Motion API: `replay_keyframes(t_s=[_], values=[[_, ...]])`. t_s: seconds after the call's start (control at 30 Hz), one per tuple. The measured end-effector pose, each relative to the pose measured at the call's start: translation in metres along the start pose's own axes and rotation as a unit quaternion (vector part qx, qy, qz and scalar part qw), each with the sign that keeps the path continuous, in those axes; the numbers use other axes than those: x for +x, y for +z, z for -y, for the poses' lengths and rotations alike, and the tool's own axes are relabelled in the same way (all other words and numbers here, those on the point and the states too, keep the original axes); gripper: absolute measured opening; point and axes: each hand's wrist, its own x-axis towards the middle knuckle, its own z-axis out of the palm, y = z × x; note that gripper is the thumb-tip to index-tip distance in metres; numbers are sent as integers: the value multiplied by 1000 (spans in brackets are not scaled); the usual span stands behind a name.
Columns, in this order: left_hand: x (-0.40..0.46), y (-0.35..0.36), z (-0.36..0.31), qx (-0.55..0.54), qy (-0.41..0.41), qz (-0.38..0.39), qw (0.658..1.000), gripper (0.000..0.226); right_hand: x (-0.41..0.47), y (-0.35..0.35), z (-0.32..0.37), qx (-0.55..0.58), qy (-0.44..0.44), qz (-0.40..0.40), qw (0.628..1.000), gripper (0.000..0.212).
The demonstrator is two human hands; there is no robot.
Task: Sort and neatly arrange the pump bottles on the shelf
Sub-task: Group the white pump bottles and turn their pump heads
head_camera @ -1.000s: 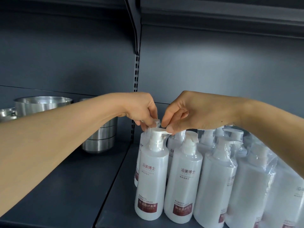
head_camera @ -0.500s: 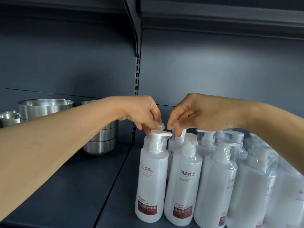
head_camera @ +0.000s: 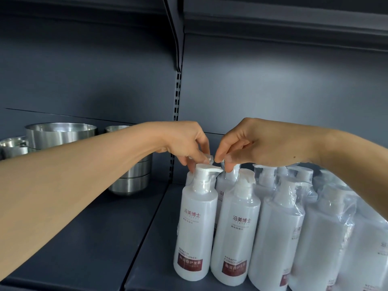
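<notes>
Left hand (head_camera: 184, 141) and right hand (head_camera: 252, 143) meet above the front-left pump bottle (head_camera: 196, 225) on the shelf (head_camera: 126, 227); fingertips of both pinch clear wrap (head_camera: 210, 159) just over its pump head; steel bowls (head_camera: 60, 134) well left.

The fingers (head_camera: 201, 157) of the left hand (head_camera: 184, 141) and those of the right hand (head_camera: 258, 143) are meeting above the back-row pump bottles on the shelf (head_camera: 117, 238). Directly below and in front of the fingers, the front-left pump bottle (head_camera: 195, 225) is standing, with a second pump bottle (head_camera: 235, 232) touching it on the right. Further right of the fingers, wrapped bottles (head_camera: 298, 227) are crowding together. Well to the left of the fingers, stacked metal bowls (head_camera: 60, 134) are sitting toward the shelf's back.
</notes>
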Motion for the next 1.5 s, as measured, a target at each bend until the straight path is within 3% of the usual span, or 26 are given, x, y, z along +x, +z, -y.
replay_keyframes(t_s=[0.3, 0.57, 0.77, 0.93, 1.13, 1.33, 1.5], values=[[-4, -2, 8, -18, -2, 3, 1000, 13, -1, 0, 3, 1, 0, -14, 1000, 16], [-24, -3, 17, 23, -23, 7, 999, 48, 5, 15, 9, 15, -34, -9, 999, 15], [-41, 9, 26, 47, -48, 25, 997, 75, 9, 23, 11, 1, -38, -55, 998, 10], [-59, 25, 32, -18, -63, -4, 998, 58, 8, 24, 10, 14, -28, -57, 998, 11], [-78, 28, 25, -9, -43, -55, 998, 43, 3, 24, 7, 9, -11, -87, 996, 22], [-78, 12, 9, 5, 22, -189, 982, 32, -31, -4, -23, 6, 43, -206, 978, 20], [-63, 14, -21, 50, 91, -195, 975, 24, -62, -13, -55, -28, 107, -213, 971, 26]])
